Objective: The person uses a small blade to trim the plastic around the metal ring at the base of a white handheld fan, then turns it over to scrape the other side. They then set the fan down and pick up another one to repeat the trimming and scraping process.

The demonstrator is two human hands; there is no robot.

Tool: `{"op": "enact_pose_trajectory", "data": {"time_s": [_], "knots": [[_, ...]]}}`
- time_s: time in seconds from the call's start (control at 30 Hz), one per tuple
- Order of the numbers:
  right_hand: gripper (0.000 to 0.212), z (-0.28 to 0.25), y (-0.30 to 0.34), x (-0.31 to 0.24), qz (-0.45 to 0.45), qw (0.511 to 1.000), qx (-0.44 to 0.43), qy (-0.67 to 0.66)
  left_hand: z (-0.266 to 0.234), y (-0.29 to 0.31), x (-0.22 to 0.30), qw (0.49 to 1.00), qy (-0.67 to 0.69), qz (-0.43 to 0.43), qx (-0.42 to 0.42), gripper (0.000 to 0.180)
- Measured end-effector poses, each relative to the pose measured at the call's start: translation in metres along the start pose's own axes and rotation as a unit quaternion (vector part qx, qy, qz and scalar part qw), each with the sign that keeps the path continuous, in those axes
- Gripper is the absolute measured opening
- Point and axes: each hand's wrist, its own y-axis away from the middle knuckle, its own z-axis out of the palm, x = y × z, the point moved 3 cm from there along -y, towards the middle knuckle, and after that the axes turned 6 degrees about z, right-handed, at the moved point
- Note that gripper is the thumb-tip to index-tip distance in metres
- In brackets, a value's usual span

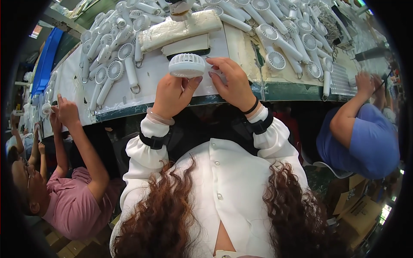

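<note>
My left hand (pixel 172 95) is closed on a white handheld fan (pixel 186 66), gripping it from below. The fan's round slatted head is raised above the front edge of the table; its handle is mostly hidden from view. Just right of the fan head is my right hand (pixel 234 84), with its fingers bent and apart. Its fingertips are beside the fan's rim, and I cannot tell if they touch it. Behind the fan, a dark-edged pad (pixel 187 49) lies against a worn, cream-coloured wrapped block (pixel 180 31).
Piles of white handheld fans (pixel 115 70) cover the table's left; more fans (pixel 275 60) lie on the right. The table's green front edge (pixel 142 111) runs before me. A co-worker in pink (pixel 77 202) sits left, another in blue (pixel 372 142) right. Cardboard boxes (pixel 359 215) stand lower right.
</note>
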Motion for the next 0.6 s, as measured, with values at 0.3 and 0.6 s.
{"op": "enact_pose_trajectory", "data": {"time_s": [0.3,0.6], "knots": [[0.036,0.0,0.0,0.001,-0.011,1.0,-0.002,0.01,-0.002,0.004,0.005,0.996,0.082,-0.019,0.041,0.029],[0.032,-0.001,0.0,-0.002,0.021,0.999,-0.002,-0.025,0.003,-0.009,-0.017,0.992,0.066,-0.104,0.026,0.032]]}}
